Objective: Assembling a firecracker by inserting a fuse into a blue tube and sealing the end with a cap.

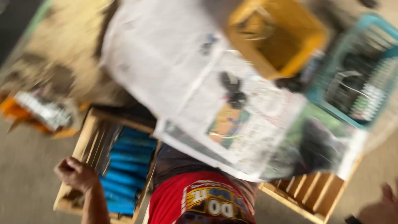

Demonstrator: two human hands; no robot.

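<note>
The left hand (74, 173), fingers curled into a closed fist holding nothing visible, hovers over the slatted wooden crate (78, 145), just beside its blue corrugated plastic sheets (126, 170). The right hand (379, 209) sits at the frame's edge, fingers' state unclear. Spread printed newspaper (232, 120) lies beyond the fingers.

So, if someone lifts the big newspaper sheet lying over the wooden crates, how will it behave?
The newspaper sheet is thin and wide, so it would probably flop and bend when lifted. It looks light, likely sliding off the wooden crate with a small push. It may tear easily. The picture is blurred, so this is a guess.
</note>
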